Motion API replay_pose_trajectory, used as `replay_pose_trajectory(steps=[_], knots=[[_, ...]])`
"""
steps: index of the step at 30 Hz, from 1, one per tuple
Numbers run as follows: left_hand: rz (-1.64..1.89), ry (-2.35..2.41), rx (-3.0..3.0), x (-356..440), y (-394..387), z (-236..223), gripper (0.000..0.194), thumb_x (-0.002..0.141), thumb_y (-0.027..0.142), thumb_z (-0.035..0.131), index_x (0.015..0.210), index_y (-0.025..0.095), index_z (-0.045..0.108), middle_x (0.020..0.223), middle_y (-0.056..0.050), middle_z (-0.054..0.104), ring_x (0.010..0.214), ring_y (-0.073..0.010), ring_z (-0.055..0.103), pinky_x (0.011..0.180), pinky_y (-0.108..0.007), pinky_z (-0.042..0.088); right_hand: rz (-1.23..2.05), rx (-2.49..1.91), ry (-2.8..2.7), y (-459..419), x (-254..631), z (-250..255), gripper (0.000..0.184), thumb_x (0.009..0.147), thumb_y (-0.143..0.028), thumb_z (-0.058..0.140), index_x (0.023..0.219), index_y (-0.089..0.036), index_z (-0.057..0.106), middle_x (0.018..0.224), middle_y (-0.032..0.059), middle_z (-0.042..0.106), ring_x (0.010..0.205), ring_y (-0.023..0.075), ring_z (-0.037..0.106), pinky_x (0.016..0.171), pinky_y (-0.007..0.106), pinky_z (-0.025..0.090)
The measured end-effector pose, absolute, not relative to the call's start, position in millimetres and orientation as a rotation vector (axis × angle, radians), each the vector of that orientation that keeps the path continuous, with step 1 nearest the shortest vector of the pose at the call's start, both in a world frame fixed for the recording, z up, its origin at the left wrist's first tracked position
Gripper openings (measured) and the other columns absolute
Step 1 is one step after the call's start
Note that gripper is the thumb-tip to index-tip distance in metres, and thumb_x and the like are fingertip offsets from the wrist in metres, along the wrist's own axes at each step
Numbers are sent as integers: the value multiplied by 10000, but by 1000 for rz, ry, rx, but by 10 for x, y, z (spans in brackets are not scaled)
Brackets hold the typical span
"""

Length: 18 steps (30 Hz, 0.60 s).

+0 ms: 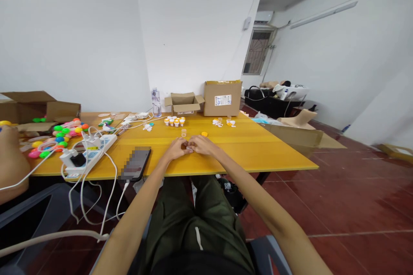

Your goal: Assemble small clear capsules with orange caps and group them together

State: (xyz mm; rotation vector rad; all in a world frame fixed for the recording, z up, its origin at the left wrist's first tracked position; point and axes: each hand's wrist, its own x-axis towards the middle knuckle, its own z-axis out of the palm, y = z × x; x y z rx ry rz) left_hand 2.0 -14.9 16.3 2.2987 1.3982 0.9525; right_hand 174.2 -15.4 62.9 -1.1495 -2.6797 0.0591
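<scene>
Near the front edge of the yellow table (251,150), my left hand (175,149) and my right hand (203,144) meet with curled fingers. Between their fingertips is a small, pale piece (189,149), mostly hidden and too small to name. Just beyond the hands stands a small clear cup (183,132). An orange ring-like lid (204,134) lies past my right hand. Farther back, several small jars (174,122) with orange and white tops stand grouped together.
White pieces (147,127) lie left of the jars, others (217,123) at right. Behind are a bottle (156,102), an open carton (184,105) and a closed box (222,99). At left are a phone (137,163), a power strip (97,154) with cables, coloured balls and another person's arm (13,159).
</scene>
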Motion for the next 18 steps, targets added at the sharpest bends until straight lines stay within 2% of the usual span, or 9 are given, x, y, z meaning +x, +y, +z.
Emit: replay_pose_trajectory(steps=[11,18], knots=[[944,1400,2301,12,-155,162,206,707,388,737,789,210,674,841,-25,682,875,-215,595,868,-348,471,86,-1135,-2698,-130,1738,606,203,859,-138,554,925,-188,740,986,77,744,913,205,667,696,244,426],[967,1404,2274,14,-153,141,198,710,392,733,796,218,696,835,-23,678,872,-214,599,862,-347,476,27,-1265,-2417,-15,1918,532,214,923,-190,521,1002,-203,720,1049,87,734,963,198,663,796,262,453]])
